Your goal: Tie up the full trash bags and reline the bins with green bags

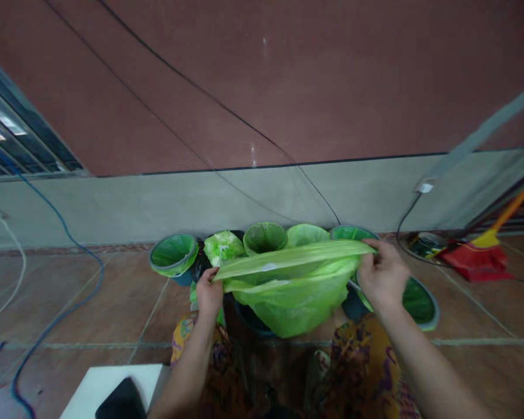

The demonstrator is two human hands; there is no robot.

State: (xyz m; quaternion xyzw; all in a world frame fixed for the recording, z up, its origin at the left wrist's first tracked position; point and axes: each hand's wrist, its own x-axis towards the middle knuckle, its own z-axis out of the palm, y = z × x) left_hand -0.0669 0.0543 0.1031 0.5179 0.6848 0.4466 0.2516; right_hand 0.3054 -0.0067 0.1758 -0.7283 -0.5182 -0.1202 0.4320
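A thin green plastic bag [297, 297] is stretched sideways in front of me, its folded top edge pulled taut. My left hand [210, 291] pinches the bag's left corner. At the right corner, the fingers of my right hand [383, 273] are closed on the same edge. Below the bag the dark rim of a bin [251, 320] partly shows; most of it is hidden. Behind it stand several bins with green liners, among them a lined bin [265, 237] in the middle and another lined bin [173, 256] at the left.
At right, a lined bin [421, 302] sits near my knee, with a red dustpan [478, 261] beyond. A blue cable [72, 235] crosses the tiled floor at left. A white box [85, 393] with a dark object on it is beside me. A wall rises behind the bins.
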